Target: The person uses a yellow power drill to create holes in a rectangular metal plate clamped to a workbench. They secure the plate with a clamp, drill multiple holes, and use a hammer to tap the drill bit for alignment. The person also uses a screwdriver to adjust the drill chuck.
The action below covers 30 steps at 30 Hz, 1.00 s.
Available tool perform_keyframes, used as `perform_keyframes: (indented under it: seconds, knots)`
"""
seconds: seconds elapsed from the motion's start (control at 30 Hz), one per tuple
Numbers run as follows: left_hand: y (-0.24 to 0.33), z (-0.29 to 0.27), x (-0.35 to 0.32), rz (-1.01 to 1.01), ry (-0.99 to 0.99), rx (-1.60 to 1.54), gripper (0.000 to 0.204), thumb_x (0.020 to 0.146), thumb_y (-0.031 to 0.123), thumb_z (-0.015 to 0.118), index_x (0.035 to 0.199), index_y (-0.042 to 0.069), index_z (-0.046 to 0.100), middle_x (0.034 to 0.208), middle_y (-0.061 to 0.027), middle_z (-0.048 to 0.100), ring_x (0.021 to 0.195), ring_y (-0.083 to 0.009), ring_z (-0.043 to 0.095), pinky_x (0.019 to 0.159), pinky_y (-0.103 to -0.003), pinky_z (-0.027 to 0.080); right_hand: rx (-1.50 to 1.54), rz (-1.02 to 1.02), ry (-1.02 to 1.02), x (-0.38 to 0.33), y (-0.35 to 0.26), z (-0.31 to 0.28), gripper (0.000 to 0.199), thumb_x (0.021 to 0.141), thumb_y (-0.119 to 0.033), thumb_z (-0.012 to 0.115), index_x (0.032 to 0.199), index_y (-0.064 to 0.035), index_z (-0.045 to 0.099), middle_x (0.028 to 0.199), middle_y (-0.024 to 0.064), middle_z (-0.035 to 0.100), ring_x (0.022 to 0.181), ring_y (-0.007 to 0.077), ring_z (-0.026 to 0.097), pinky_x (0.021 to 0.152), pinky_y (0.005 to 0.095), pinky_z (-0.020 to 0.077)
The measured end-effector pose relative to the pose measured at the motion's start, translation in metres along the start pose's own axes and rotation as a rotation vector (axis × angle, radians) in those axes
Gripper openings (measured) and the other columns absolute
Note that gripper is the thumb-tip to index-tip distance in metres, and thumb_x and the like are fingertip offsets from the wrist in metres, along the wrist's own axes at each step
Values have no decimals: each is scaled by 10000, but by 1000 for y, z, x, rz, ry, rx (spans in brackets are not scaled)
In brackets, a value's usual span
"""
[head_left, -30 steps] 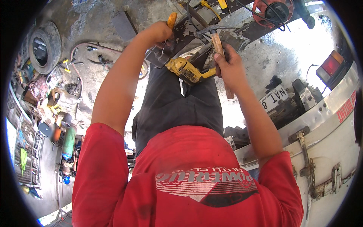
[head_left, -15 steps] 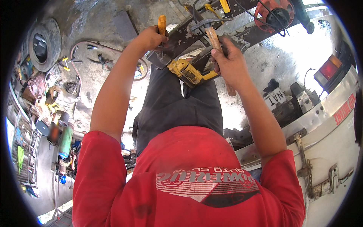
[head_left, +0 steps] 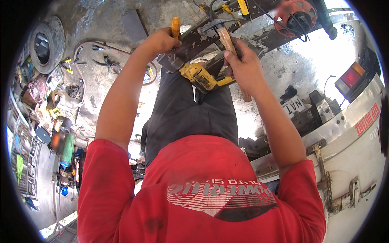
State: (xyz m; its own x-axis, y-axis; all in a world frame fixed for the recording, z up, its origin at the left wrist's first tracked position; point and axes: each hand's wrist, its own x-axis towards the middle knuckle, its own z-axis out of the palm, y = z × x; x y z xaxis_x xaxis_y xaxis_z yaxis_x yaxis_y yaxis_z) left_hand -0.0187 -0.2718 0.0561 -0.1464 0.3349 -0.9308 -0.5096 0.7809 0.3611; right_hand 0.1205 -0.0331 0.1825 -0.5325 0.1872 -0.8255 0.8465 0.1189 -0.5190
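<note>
My left hand [head_left: 165,41] is wrapped round the yellow-orange handle of a screwdriver [head_left: 175,26]. The screwdriver stands upright, its shaft pointing down at a grey metal piece [head_left: 170,62] at the end of a yellow power tool [head_left: 199,75]. This worn tool lies across my dark trousers, and its exact kind I cannot tell. In my right hand [head_left: 245,64] is a hammer [head_left: 225,38], gripped by its wooden handle. Its metal head is raised up and left of the hand, apart from the screwdriver. My right fingers partly hide the power tool's right end.
A dark, peeling metal beam [head_left: 198,43] runs beyond my hands. At the upper right sits a red cable reel [head_left: 293,18] with black cord. On the right is a pale vehicle body [head_left: 352,162] with a tail light [head_left: 349,80]. A tyre [head_left: 48,44] and cluttered tools lie left.
The hammer head has tilted slightly left, with the right hand shifting a little. My left hand still holds the screwdriver at the same spot. The whole view has shifted slightly.
</note>
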Motion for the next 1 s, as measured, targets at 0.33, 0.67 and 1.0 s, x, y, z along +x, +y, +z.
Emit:
perform_keyframes:
  seconds: [0.33, 0.67, 1.0]
  knots:
    - [2, 8, 12, 47, -85, 280, 291, 893, 111, 736, 1165, 18, 689, 986, -107, 773, 886, -213, 734, 757, -370, 595, -73, -58, -14, 42, -21, 3, 526, 1027, -203, 629, 1530, -75, 545, 834, 139, 732, 647, 231, 721, 669, 388, 568]
    - [-4, 6, 6, 71, -78, 276, 286, 932, 122, 704, 1195, 14, 671, 1018, -103, 785, 910, -199, 736, 762, -365, 584, 141, -492, 385, 13, -146, -44, 503, 1101, -146, 520, 1588, -35, 460, 802, 35, 644, 613, 111, 600, 555, 259, 506]
    - [-4, 9, 11, 97, -34, 269, 245, 843, 158, 730, 1060, 43, 723, 858, -98, 770, 738, -225, 716, 693, -386, 577, -258, -218, 0, 45, -54, -11, 497, 1039, -238, 649, 1499, -63, 573, 884, 103, 728, 655, 168, 678, 645, 337, 558]
